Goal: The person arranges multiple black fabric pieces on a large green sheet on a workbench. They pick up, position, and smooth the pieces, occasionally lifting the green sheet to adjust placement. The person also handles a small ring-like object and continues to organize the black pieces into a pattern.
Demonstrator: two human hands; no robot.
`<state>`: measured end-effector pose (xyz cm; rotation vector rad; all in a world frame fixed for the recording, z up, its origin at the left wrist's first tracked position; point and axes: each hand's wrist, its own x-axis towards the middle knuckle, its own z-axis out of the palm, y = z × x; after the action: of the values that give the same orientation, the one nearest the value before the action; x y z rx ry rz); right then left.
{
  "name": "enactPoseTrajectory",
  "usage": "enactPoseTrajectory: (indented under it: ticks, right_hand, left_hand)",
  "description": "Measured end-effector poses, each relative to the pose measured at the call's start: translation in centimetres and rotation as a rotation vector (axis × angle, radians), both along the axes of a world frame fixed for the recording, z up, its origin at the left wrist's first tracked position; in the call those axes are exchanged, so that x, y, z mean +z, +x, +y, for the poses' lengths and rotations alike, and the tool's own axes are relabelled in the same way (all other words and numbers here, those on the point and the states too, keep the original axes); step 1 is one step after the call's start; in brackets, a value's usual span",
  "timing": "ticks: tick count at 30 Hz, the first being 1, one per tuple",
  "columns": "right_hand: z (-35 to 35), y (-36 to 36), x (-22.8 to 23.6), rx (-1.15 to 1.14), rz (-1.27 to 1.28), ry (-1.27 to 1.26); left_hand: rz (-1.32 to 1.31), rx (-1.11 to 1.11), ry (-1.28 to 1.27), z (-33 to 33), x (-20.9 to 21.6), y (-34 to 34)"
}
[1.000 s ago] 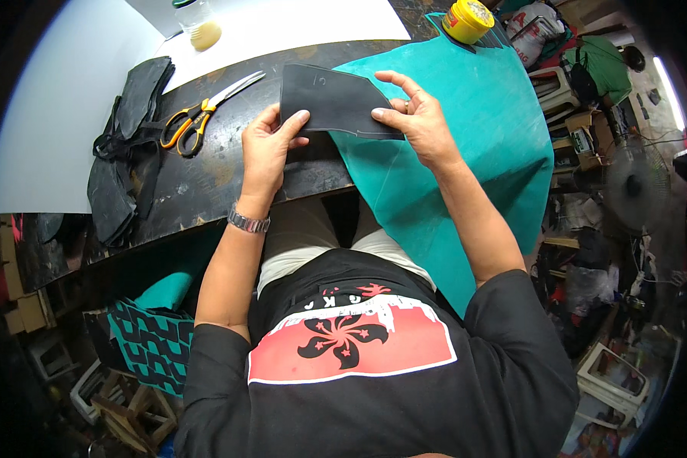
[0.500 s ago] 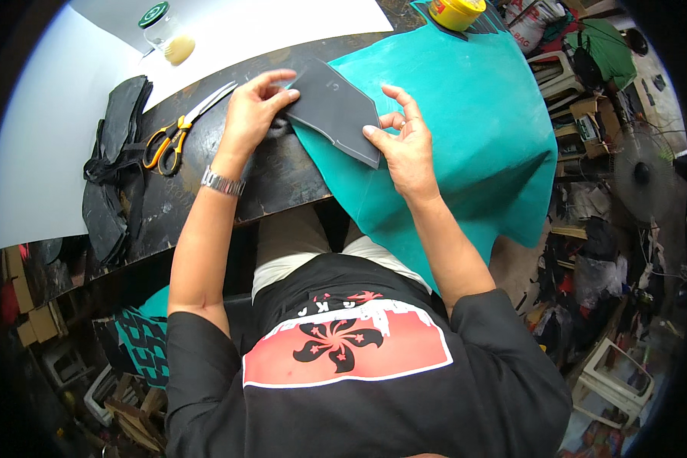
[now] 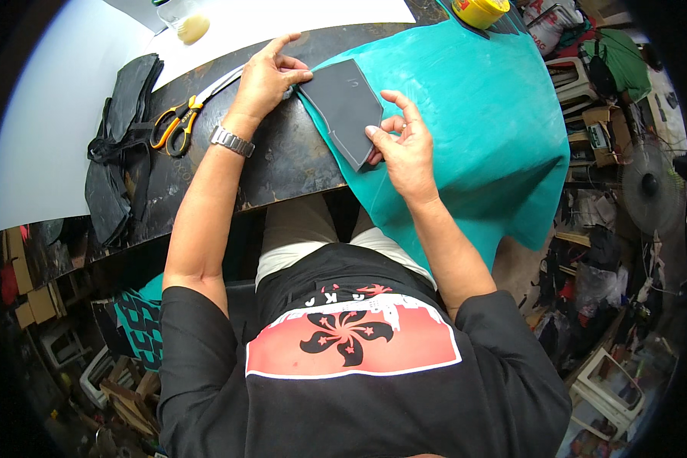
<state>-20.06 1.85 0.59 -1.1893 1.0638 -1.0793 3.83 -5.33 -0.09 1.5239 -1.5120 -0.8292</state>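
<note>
Between my two hands is a dark grey flat template piece [image 3: 342, 107] with angled edges and a small pale mark near its top. My left hand [image 3: 267, 80], with a metal watch on the wrist, pinches its upper left corner between thumb and fingers. My right hand [image 3: 406, 149] grips its lower right edge, thumb on top and fingertips curled beneath. The piece is over the left edge of a large teal sheet [image 3: 481, 114], which hangs down off the table's front. Whether it touches the sheet, I cannot tell.
Orange-and-black-handled scissors [image 3: 179, 128] lie on the dark table [image 3: 282, 164] left of my left hand. Further left are stacked black pieces [image 3: 122, 145] tied with a strap. A yellow tub [image 3: 479, 11] stands at the back, a glass jar [image 3: 183, 19] at back left. A fan [image 3: 649, 183] is at right.
The grey piece has turned and come flatter, its lower end swinging left. My left hand has shifted slightly right. The whole view has moved a little.
</note>
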Motion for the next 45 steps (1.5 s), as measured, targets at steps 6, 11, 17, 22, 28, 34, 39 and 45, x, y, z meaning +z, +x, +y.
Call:
enactPoseTrajectory:
  ticks: [6, 11, 17, 22, 28, 34, 39, 45]
  right_hand:
    - [0.2, 0.1, 0.0, 0.005, 0.036, -0.01]
    - [0.3, 0.3, 0.0, -0.007, 0.047, -0.023]
    - [0.1, 0.2, 0.0, 0.01, 0.056, 0.002]
    - [0.1, 0.4, 0.2, 0.009, 0.097, -0.001]
    - [-0.2, 0.5, 0.4, 0.011, 0.171, 0.016]
    - [-0.9, 0.1, 0.9, 0.006, 0.253, -0.057]
    - [-3.6, 0.2, 1.0, -0.065, 0.628, -0.391]
    - [-9.1, 2.6, -0.8, -0.052, 0.681, -0.467]
  left_hand:
    - [-0.023, 0.104, -0.06, 0.8, -0.5, -0.6]
    - [0.002, 0.105, -0.112, 1.1, -0.9, -0.5]
    - [-0.101, 0.099, -0.146, 1.2, -0.9, -0.8]
    - [-0.374, 0.074, -0.234, 1.9, -0.6, -1.4]
    - [-0.66, -0.191, -0.463, 3.8, -0.4, -2.2]
    - [-0.868, -0.411, -0.287, 8.3, -1.2, -4.0]
    - [-0.928, -0.343, -0.232, 9.3, -1.0, -4.7]
    - [-0.928, -0.326, -0.231, 9.4, -0.9, -4.9]
